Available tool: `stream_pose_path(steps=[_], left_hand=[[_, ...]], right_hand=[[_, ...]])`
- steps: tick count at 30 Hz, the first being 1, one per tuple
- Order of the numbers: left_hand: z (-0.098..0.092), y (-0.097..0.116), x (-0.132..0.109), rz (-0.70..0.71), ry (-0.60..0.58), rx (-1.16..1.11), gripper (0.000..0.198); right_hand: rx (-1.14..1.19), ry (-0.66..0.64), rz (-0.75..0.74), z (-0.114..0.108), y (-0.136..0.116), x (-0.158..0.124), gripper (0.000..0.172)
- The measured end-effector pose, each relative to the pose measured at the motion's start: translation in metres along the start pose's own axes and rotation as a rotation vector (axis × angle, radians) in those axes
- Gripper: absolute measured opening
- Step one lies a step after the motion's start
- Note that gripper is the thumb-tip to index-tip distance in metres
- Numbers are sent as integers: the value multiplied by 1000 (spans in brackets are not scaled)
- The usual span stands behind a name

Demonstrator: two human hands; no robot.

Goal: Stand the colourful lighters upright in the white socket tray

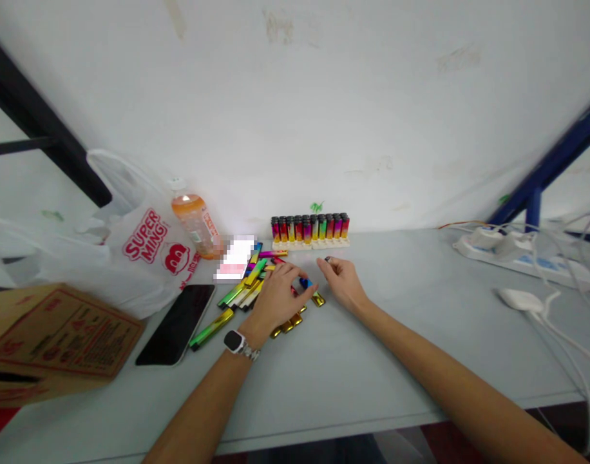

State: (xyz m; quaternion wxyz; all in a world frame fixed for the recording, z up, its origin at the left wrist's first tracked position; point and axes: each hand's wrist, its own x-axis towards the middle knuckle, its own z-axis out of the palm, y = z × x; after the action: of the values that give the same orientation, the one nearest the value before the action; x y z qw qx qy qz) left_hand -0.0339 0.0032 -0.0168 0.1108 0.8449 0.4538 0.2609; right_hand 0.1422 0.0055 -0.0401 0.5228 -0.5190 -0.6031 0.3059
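Note:
Shiny multicoloured lighters [237, 293] lie in a loose pile on the grey table [324, 386]. My left hand [278, 296], with a watch on its wrist, is over the pile's right side, its thumb and fingers curved around a blue-ended lighter [305, 283]; whether they touch it is unclear. Just to the right, my right hand [341, 280] is closed, thumb against the fingers, with something small and dark at the fingertips that I cannot make out. Behind both hands, several lighters with black tops [309, 229] stand upright in a white rack [312, 245] by the wall.
At the left are a cardboard box [67, 335], a white plastic bag [131, 258], an orange drink bottle [196, 222] and a black phone [178, 325]. A partly blurred white item [237, 258] lies behind the pile. A power strip [527, 258] and a white charger with cables [522, 299] are at the right.

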Motion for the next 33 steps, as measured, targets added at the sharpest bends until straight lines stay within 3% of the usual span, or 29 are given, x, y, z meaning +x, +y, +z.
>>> stream_pose_path(steps=[6, 12, 24, 29, 33], left_hand=[[2, 1, -4, 24, -17, 46, 55], [6, 0, -5, 58, -71, 84, 72], [5, 2, -5, 36, -110, 141, 72], [4, 2, -5, 53, -119, 142, 64], [6, 1, -5, 41, -120, 115, 70]], right_hand=[[39, -5, 22, -1, -2, -2, 51], [-33, 30, 10, 2, 5, 2, 37], [-25, -4, 0, 2, 7, 2, 35], [118, -76, -9, 1, 11, 3, 33], [189, -103, -68, -11, 13, 14, 33]])
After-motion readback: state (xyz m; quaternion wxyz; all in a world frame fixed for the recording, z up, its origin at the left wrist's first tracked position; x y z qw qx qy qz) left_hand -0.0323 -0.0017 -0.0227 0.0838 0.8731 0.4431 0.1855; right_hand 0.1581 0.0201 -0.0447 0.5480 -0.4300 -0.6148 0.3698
